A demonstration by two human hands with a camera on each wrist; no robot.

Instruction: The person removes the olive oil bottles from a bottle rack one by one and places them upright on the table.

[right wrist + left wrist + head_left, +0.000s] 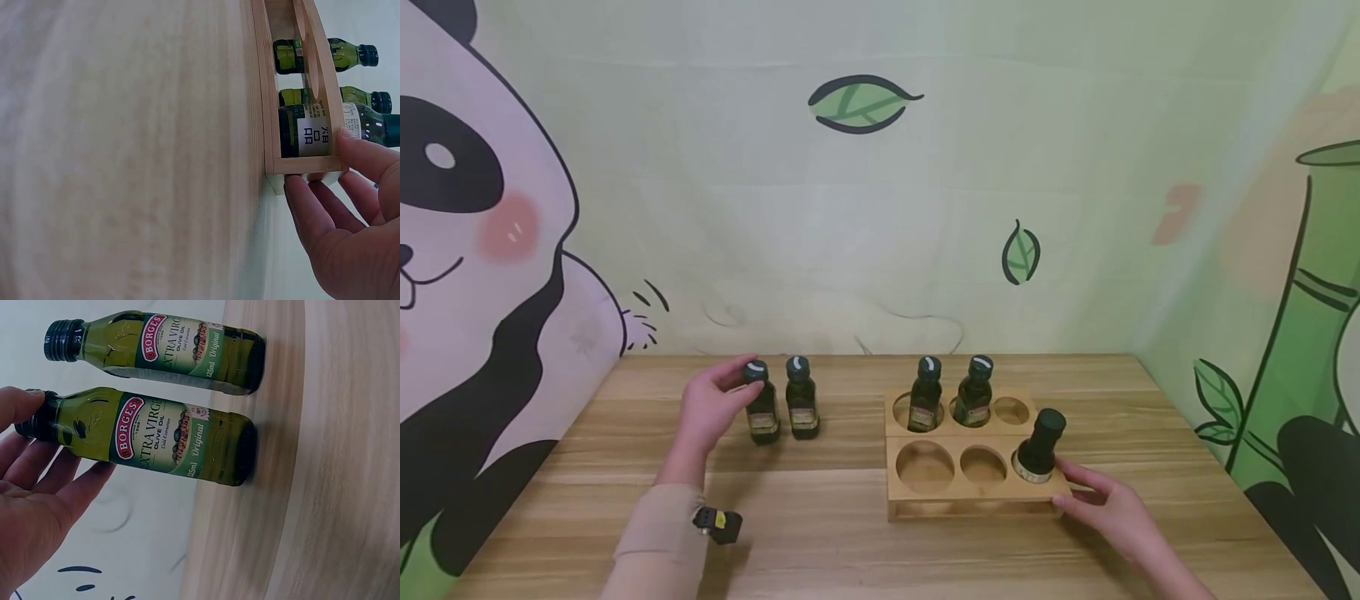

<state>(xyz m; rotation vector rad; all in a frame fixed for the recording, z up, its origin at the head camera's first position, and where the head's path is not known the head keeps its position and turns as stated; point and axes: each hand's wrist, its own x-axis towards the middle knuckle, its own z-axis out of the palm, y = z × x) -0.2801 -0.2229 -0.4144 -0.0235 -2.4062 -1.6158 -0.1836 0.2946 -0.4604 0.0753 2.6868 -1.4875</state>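
Two olive oil bottles loose on counter (850, 492); left hand (711, 412) curls round the nearer bottle (762, 408), second bottle (802, 404) just beside. Wooden rack (925, 487) holds three bottles; right hand (1105, 508), fingers straight, rests against its front right corner by the front bottle (1040, 450)
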